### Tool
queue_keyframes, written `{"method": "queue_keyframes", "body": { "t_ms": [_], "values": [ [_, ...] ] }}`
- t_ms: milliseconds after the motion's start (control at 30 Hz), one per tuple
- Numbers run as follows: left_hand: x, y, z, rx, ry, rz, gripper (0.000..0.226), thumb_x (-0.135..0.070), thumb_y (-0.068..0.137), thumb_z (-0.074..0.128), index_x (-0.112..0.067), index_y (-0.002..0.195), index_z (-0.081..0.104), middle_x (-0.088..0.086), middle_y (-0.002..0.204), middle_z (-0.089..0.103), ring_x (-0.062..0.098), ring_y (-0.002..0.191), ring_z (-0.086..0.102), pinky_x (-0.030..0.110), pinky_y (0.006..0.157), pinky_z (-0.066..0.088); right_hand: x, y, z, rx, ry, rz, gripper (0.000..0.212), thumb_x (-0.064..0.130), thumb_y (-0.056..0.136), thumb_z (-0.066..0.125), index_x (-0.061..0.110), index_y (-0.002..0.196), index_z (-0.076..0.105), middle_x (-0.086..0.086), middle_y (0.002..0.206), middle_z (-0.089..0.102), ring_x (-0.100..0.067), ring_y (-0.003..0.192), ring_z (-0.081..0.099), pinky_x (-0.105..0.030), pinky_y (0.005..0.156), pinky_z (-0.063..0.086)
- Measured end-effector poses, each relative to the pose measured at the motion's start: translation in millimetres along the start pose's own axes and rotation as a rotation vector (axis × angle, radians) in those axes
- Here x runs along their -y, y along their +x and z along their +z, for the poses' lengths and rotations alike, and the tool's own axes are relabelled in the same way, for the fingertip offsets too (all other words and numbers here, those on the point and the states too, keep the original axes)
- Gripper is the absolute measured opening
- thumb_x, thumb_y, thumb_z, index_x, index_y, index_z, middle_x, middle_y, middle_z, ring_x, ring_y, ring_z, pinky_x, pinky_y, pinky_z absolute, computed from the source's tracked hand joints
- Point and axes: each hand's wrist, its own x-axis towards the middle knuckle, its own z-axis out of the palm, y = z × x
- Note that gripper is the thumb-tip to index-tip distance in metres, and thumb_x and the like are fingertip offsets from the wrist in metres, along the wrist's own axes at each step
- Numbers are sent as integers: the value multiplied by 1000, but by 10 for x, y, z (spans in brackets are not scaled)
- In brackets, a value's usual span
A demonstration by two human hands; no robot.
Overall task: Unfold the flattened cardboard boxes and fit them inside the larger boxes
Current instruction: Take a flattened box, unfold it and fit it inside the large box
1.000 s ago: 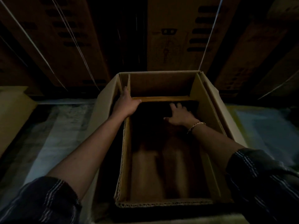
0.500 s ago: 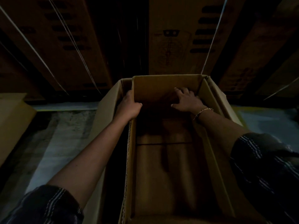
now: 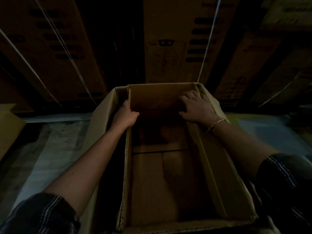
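Note:
An unfolded brown inner box [image 3: 158, 98] stands open inside a slightly larger cardboard box [image 3: 101, 119], whose left wall shows beside it. My left hand [image 3: 125, 115] grips the top of the inner box's left wall near the far corner, thumb inside. My right hand [image 3: 196, 107], with a chain bracelet on the wrist, lies flat with fingers spread against the inner box's right wall at the far right corner. The inner box's floor flaps [image 3: 160, 174] lie flat and dim below.
Tall strapped cartons [image 3: 168, 39] rise close behind the boxes. A pale floor [image 3: 42, 149] lies to the left, with another cardboard piece [image 3: 8, 125] at the left edge. A light sheet [image 3: 270, 132] covers the floor to the right. The scene is very dark.
My right hand rose from the box's floor to the far right corner of the inner box's wall. The far flap has stood up. My left hand kept its grip on the left wall.

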Motion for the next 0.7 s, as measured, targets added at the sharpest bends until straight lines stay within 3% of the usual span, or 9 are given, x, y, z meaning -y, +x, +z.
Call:
{"method": "queue_keyframes", "body": {
  "t_ms": [67,200,333,433,533,700],
  "values": [
    [25,-103,13,-3,15,10,68,-31,97,58,-31,156,23,5,154,42,32,137,44,52,111,37,-83,-226,-84,-62,44,62,73,49,87,57,23,151,31,-6,162,23,-32,149,20,-54,115,26],
    [102,-382,64,-32,61,25,69,-29,99,58,-28,156,20,8,155,40,34,137,44,49,108,39,-233,-695,-217,21,354,281,78,50,91,56,25,155,17,-9,155,36,-36,130,48,-45,97,45],
    [245,-639,113,-26,94,40,67,-28,100,54,-30,157,18,7,154,43,34,134,48,46,105,43,-306,-1092,-168,120,427,343,61,48,94,53,25,147,32,-8,115,63,-26,92,63,-35,77,52],
    [355,-882,151,-45,124,-1,67,-24,101,49,-33,158,14,7,155,41,34,133,47,43,102,42,-307,-1355,-91,174,438,343,49,33,93,54,22,139,43,-3,96,58,-23,83,61,-36,74,55],
    [452,-1110,156,-56,145,-33,73,-24,99,47,-35,160,9,10,159,36,36,136,44,51,109,41,-274,-1595,-58,164,452,328,51,30,93,53,20,142,43,-6,97,59,-24,84,61,-32,73,53],
    [567,-1512,165,-74,139,-34,75,-29,98,52,-30,160,11,13,156,40,34,132,49,51,106,45,-210,-1944,-63,137,440,322,57,37,94,54,21,146,36,-16,122,62,-28,92,57,-35,81,51]
  ]
}}
